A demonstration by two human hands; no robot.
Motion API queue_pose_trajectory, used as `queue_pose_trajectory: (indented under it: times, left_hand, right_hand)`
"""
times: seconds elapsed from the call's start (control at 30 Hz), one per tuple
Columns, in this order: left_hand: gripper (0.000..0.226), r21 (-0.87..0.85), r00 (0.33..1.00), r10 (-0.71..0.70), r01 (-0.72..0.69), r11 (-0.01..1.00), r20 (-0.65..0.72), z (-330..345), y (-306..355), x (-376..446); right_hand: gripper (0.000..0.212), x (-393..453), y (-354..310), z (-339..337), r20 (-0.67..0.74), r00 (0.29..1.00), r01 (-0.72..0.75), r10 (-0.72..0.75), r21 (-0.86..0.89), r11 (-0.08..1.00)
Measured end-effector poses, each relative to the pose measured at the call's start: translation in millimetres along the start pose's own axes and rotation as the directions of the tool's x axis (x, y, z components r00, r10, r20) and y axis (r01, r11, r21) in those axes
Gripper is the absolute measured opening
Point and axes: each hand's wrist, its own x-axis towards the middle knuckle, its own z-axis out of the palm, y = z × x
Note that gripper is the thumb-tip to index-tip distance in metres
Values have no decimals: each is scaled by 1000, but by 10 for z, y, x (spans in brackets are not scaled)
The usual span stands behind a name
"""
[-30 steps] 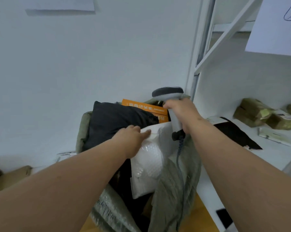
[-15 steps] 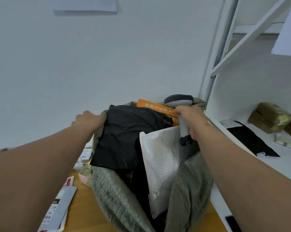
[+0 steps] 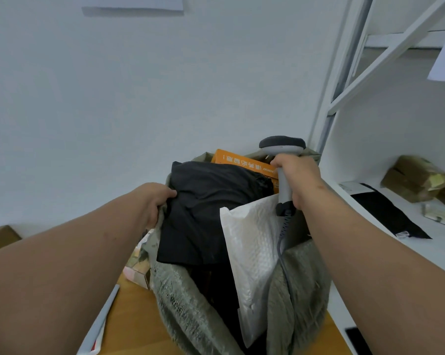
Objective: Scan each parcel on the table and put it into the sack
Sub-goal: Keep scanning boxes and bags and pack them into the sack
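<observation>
At lower centre the sack [image 3: 185,311] gapes upward, stuffed with a black parcel [image 3: 206,211], an orange box [image 3: 241,162] and a white mailer [image 3: 254,254] standing upright, long axis vertical. The left hand [image 3: 154,198] pinches the sack's left rim. The right hand [image 3: 300,175] is wrapped around the scanner [image 3: 282,160], head uppermost, cable hanging down.

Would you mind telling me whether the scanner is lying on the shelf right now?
No, the right hand holds the scanner upright above the sack.
</observation>
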Motion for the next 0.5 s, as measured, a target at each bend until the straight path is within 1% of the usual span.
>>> queue_pose_trajectory:
  times: [0.07,0.13,0.17,0.23,0.33,0.43,0.5]
  left_hand:
    - [37,-85,999,14,-11,996,30,28,79,-52]
    - [44,-240,998,53,-41,970,47,5,186,-77]
    - [46,-287,998,54,-45,957,24,-11,246,-72]
    - [40,-297,997,75,-69,952,8,0,351,-149]
    - [33,-291,981,192,-172,941,42,177,525,-381]
    - [27,-265,926,374,-347,899,56,417,766,-660]
    - [26,-300,875,483,-450,841,41,511,927,-821]
  right_hand:
    - [24,-1,-28,-55,-33,999,26,-25,33,999]
    - [26,10,-74,-127,-75,996,60,-55,61,996]
    - [27,25,-102,-169,-103,992,78,-70,78,994]
    - [23,60,-192,-269,-145,984,122,-102,143,982]
    - [7,99,-387,-415,-165,973,193,-163,187,963]
    - [17,88,-632,-523,-187,950,292,-249,261,920]
    - [20,68,-775,-599,-229,909,404,-349,274,872]
